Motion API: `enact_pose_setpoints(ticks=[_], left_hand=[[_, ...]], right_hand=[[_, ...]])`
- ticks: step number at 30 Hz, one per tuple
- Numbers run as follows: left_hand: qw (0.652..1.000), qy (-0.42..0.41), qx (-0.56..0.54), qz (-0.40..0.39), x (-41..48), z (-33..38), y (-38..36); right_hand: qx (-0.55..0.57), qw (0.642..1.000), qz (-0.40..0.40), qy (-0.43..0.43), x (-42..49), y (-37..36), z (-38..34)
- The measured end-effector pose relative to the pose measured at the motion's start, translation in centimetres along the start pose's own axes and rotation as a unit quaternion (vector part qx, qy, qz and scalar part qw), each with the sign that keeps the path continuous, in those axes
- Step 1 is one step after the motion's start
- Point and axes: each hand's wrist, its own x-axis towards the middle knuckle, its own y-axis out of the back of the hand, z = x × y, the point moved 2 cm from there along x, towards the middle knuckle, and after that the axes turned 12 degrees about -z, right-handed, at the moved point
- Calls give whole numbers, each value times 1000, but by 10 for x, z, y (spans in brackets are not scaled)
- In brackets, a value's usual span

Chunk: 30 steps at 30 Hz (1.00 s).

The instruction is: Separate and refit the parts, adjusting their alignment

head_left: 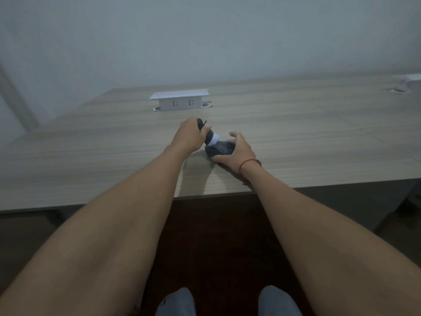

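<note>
1. On the wooden desk (296,133), near its front edge and at mid-width, a dark object with a white band (213,139) is lying; its exact kind cannot be told; its rounded dark body is resting on the desktop while its narrow end is rising tilted up and to the left.
2. Left hand (190,135) is gripping the raised narrow end, fingers curling round it; a thin black strand is sticking out above the knuckles.
3. Right hand (235,151) is cupping the rounded body from the right, thumb lying along its near side and fingers arching over the far side; the palm is resting close to the desktop.
4. Red string bracelet (249,164) is circling the right wrist.
5. White socket box (180,100) is standing raised from the desk behind the hands, well apart from them, two outlets facing the viewer; its flat lid is overhanging.
6. Second white fitting (409,82) is showing at the far right edge, blurred.
7. Pale wall (205,37) is rising behind the desk.
</note>
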Motion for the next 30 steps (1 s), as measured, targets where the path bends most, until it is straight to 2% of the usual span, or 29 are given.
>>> enact_pose_setpoints(ticks=[3, 8, 12, 18, 25, 28, 30], left_hand=[[994, 5, 94, -51, 3, 11, 11], [997, -40, 50, -36, 5, 11, 8], [994, 23, 93, -46, 2, -6, 4], [995, 66, -46, 53, -10, -27, -12], [994, 96, -41, 29, -7, -18, -16], [994, 97, -52, 13, -8, -21, -16], [994, 72, -83, -26, -12, -22, -14]], right_hand=[[5, 1000, -3, 2, 0, 0, 0], [6, 1000, 0, -6, 0, -1, 0], [-5, 1000, 3, -2, -1, -1, 0], [-8, 999, 47, -17, -2, -3, -4], [0, 999, 45, -6, -6, 0, -8], [-8, 996, 85, -31, -5, 0, -8], [-10, 992, 120, -47, -6, -2, -10]])
